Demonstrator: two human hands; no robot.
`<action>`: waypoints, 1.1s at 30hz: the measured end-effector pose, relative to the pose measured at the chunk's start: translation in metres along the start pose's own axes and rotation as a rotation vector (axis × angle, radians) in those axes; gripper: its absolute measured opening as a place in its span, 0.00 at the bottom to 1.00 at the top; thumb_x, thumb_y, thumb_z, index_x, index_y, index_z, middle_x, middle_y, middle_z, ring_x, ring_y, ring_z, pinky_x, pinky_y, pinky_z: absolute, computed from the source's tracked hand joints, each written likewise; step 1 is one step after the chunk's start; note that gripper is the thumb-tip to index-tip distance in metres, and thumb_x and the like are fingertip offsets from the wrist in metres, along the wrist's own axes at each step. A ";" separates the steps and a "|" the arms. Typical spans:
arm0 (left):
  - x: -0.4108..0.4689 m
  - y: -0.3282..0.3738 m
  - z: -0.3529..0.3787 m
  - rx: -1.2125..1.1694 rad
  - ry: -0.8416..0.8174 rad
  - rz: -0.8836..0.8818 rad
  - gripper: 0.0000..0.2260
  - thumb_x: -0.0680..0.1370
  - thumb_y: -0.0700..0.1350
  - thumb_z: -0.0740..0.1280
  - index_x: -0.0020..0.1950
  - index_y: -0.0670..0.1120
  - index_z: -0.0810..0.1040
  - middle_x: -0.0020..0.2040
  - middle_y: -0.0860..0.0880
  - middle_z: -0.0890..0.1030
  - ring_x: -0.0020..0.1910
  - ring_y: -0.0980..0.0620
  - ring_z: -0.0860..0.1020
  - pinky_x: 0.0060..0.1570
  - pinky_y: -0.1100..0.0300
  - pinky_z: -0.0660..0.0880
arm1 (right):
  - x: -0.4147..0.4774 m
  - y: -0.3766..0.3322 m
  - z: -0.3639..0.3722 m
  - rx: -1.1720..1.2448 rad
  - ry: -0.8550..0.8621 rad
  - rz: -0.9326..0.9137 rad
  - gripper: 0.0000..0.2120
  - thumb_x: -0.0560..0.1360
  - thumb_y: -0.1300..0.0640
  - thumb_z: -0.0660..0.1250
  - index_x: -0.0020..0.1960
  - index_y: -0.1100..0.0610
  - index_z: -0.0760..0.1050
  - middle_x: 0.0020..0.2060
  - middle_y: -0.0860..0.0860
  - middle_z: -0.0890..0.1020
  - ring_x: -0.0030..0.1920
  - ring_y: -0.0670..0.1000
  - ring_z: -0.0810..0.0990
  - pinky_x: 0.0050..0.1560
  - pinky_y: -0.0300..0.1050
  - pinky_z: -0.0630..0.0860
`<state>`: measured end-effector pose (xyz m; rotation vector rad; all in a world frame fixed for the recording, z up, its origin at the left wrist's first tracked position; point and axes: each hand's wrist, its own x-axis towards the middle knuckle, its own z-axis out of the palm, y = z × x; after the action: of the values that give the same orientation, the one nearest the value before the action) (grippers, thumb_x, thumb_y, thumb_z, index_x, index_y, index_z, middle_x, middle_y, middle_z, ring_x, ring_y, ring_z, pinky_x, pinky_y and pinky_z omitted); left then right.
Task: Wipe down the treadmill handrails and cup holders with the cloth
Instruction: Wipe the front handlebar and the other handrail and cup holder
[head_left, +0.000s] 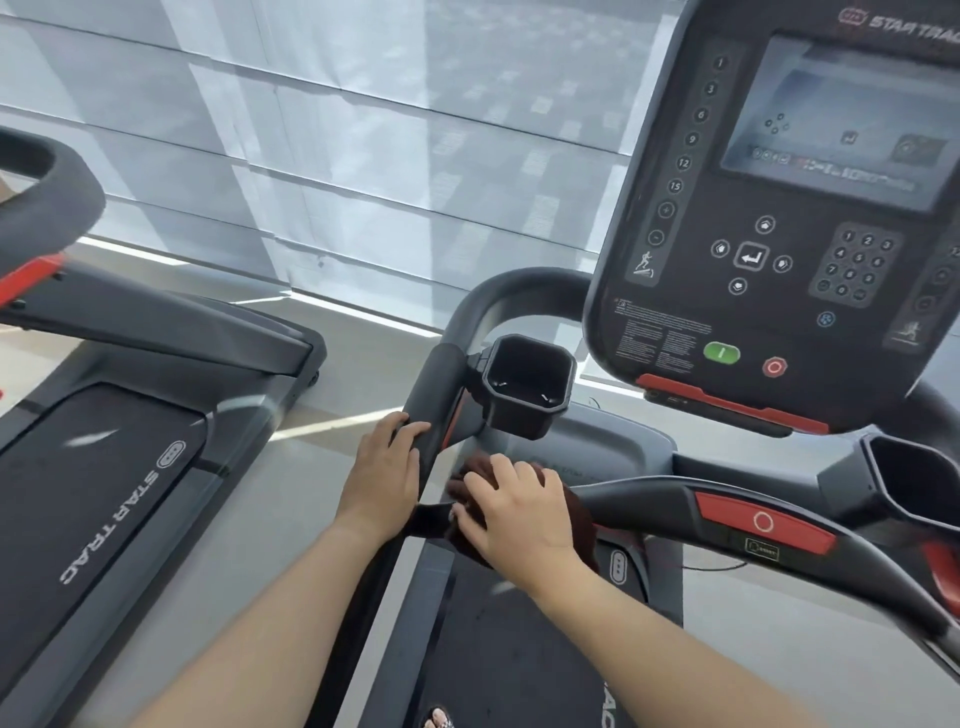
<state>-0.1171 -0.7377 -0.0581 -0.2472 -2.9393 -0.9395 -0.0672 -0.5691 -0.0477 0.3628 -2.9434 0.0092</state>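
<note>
While the right hand (511, 512) lay spread with its fingers (480, 493) nearly flat, it pressed the dark brown cloth (574, 525) onto the front crossbar (649, 499) just where that bar met the left side handrail (434, 384); nothing was pinched, the cloth was simply trapped under the palm. The left hand (382, 467) held no cloth and rested with loosely curled fingers on the side handrail, apparently steadying. Judging by that position, the wiping looked to be at an early or middle stage: the cloth sat at the junction of the rails, well short of the red stop panel (763, 522) further along the crossbar. The left cup holder (527, 384), just above the hands, and the right cup holder (914, 486) beside the console (779, 208) both stood bare of cloth (whether either was already clean could not be told), so both probably remained to be done, with the right-hand stretch of rail.
</note>
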 end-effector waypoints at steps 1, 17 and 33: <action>0.000 0.000 0.000 -0.001 -0.001 -0.002 0.15 0.78 0.39 0.57 0.64 0.46 0.71 0.67 0.45 0.67 0.64 0.45 0.67 0.65 0.55 0.62 | -0.005 0.009 -0.004 0.000 0.005 -0.001 0.14 0.72 0.42 0.59 0.46 0.50 0.76 0.46 0.52 0.79 0.40 0.56 0.76 0.41 0.49 0.70; 0.001 0.001 0.001 0.023 -0.020 -0.017 0.17 0.78 0.40 0.57 0.66 0.47 0.70 0.69 0.46 0.66 0.65 0.44 0.66 0.64 0.52 0.66 | 0.018 0.098 -0.072 0.562 0.245 0.531 0.12 0.78 0.51 0.60 0.57 0.52 0.78 0.54 0.50 0.80 0.57 0.52 0.76 0.52 0.39 0.65; 0.076 0.029 0.003 0.067 -0.141 -0.051 0.26 0.78 0.48 0.58 0.74 0.47 0.54 0.76 0.47 0.55 0.74 0.47 0.52 0.72 0.50 0.56 | 0.089 0.131 -0.091 0.728 0.408 0.507 0.12 0.79 0.52 0.60 0.57 0.54 0.78 0.54 0.49 0.80 0.56 0.48 0.76 0.53 0.36 0.65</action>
<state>-0.1872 -0.7019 -0.0368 -0.2466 -3.1128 -0.8617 -0.1683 -0.4608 0.0595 -0.2836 -2.4363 1.0847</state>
